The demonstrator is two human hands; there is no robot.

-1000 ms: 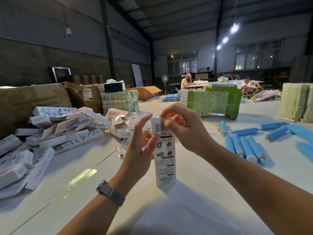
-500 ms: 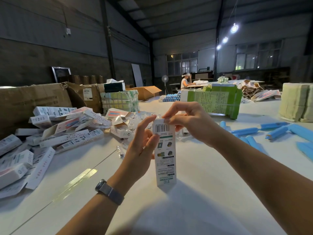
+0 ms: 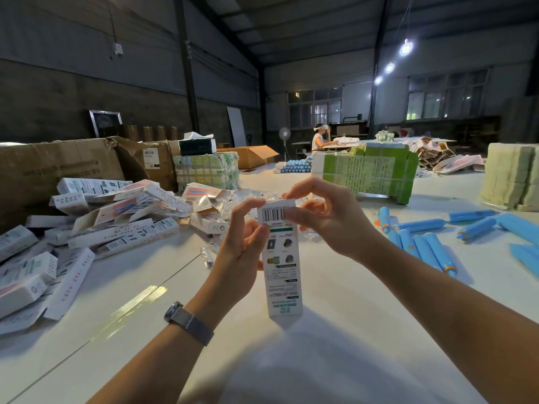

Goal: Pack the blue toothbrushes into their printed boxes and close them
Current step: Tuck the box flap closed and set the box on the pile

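Note:
A tall white printed box (image 3: 282,269) with a barcode near its top stands upright on the white table (image 3: 335,330). My left hand (image 3: 239,249) grips its left side, thumb on the front face and fingers curled round the upper edge. My right hand (image 3: 323,217) pinches the box's top flap, thumb and forefinger at the upper edge. What is inside the box is hidden. Several blue toothbrushes (image 3: 423,249) lie on the table to the right of my right forearm, with more blue toothbrushes (image 3: 478,225) farther right.
A heap of white printed boxes (image 3: 87,225) covers the left of the table, with clear plastic wrappers (image 3: 233,202) behind my hands. Brown cartons (image 3: 58,170) stand at the far left, a green stack (image 3: 370,170) and a pale stack (image 3: 513,179) behind. A person (image 3: 319,138) sits far back.
My right hand has come down from above the box's top onto its flap. My left fingers have curled further over the upper edge. The box stays upright in the same place.

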